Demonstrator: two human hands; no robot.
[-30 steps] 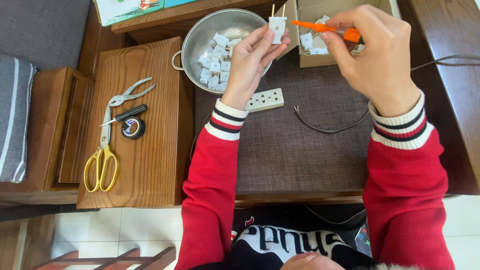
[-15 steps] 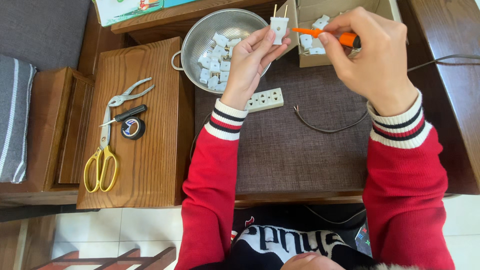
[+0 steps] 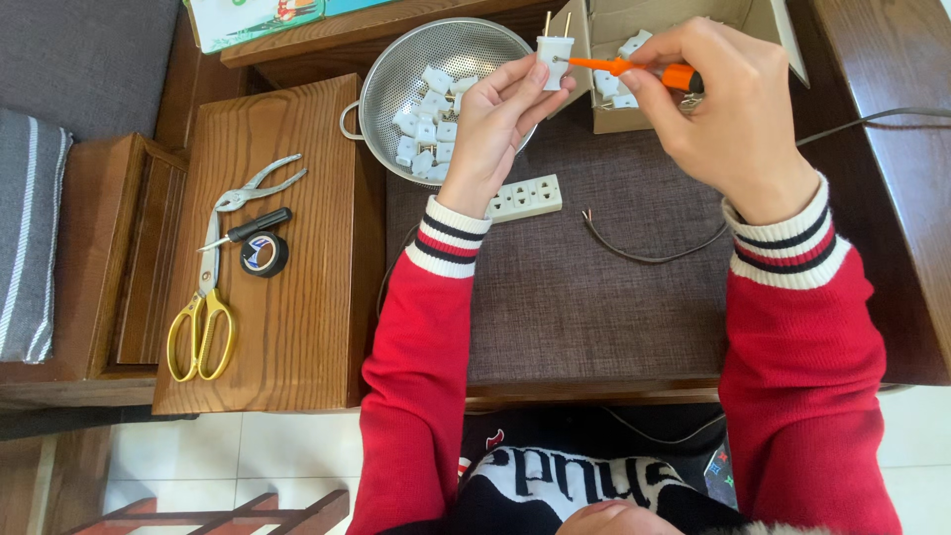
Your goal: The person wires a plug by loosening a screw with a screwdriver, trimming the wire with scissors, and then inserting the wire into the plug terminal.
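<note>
left hand [image 3: 495, 119] closed in a pinch grip on a small white plug [image 3: 555, 50], two brass prongs pointing up and away; plug held in the air above the rim of the metal colander [image 3: 381, 74]; right hand [image 3: 728, 104] closed in a grip on an orange screwdriver [image 3: 634, 69], shaft lying roughly level, tip touching the right side of the plug; the two grips sit close together, joined by the tool; colander just left of and below the left grip, holding a heap of white plug parts [image 3: 426, 124]; open cardboard box [image 3: 674, 20] behind the right grip, more white pieces inside, partly hidden by the hand; white socket strip [image 3: 525, 196] on the brown cloth [image 3: 594, 287] just below the left wrist; thin dark wire [image 3: 644, 253] with a bared end between the two forearms, lying on the cloth; a dark cable [image 3: 872, 119] runs off right of the right grip across the wooden worktop [image 3: 892, 258]; well left of the left grip, on a wooden board [image 3: 287, 337]: pliers [image 3: 258, 183], small black-handled screwdriver [image 3: 248, 228], roll of black tape [image 3: 264, 255], yellow-handled scissors [image 3: 203, 317]; both sleeves red with striped cuffs.
</note>
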